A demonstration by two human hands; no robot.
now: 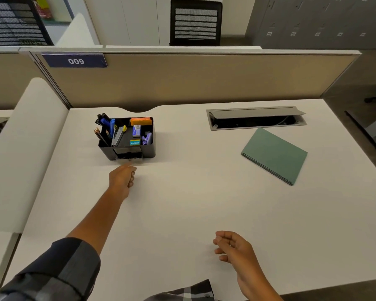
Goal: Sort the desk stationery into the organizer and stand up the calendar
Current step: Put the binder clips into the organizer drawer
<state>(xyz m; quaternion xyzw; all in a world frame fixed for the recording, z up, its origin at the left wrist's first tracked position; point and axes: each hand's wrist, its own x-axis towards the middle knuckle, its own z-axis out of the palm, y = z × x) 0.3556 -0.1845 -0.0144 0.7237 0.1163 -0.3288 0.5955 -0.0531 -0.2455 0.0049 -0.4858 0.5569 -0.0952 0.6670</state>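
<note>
A black desk organizer [149,148] stands at the back left of the white desk. It holds pencils, pens, a stapler, orange sticky notes, small boxes and a purple item. Its small clear drawer [129,160] sticks out slightly at the front. My left hand [122,178] is just in front of that drawer, fingers curled in, one fingertip touching the drawer front. The green spiral-bound calendar [274,155] lies flat at the right. My right hand [233,246] hovers over the near desk with loosely spread fingers and holds nothing.
A cable tray [256,121] with its grey lid raised is set into the desk behind the calendar. A beige partition [193,79] runs along the back edge and a white divider [28,137] along the left. The desk's right edge lies past the calendar.
</note>
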